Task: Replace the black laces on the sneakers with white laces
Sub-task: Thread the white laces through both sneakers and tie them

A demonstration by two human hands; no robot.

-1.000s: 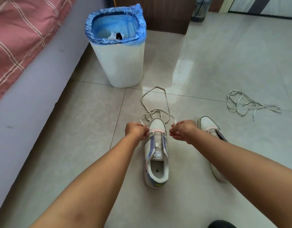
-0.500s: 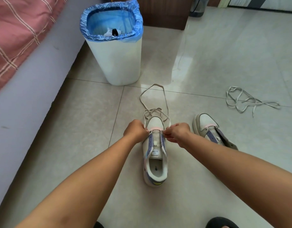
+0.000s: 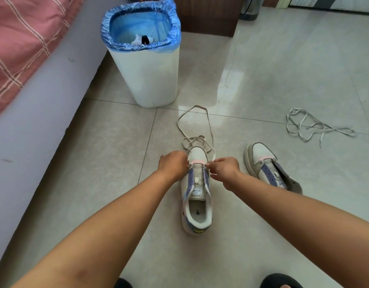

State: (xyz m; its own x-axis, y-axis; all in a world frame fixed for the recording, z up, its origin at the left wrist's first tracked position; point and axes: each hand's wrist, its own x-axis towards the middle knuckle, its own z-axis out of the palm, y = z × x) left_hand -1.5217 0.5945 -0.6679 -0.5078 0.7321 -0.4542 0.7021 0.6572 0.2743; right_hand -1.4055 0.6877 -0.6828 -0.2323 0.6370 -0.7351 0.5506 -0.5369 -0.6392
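Both hands have been drawn closer together over the toe end of the near sneaker (image 3: 197,190) since a second ago, and the view has shifted so that the far sneaker (image 3: 268,165) is seen more fully. Nearest the viewer, two dark rounded shapes at the bottom edge cannot be identified. Between the forearms, the near sneaker is stood upright on the glossy pale tiled floor (image 3: 96,173), its opening toward the viewer. At its lowest eyelets, the left hand (image 3: 174,164) is curled, and a strand of the white lace (image 3: 200,129) appears to be gripped, though the fingers are hidden. The right hand (image 3: 224,168) is curled too, with the lace pinched between thumb and fingertips. Just right of the right hand, the far sneaker is laid unlaced. Beyond the hands, the lace is looped loosely across the tiles. Farther right, a second loose lace (image 3: 316,127) is tangled. Past the loops, a white bin (image 3: 150,71) with a blue liner is stood beside a bed (image 3: 33,84) covered in pink checked cloth.
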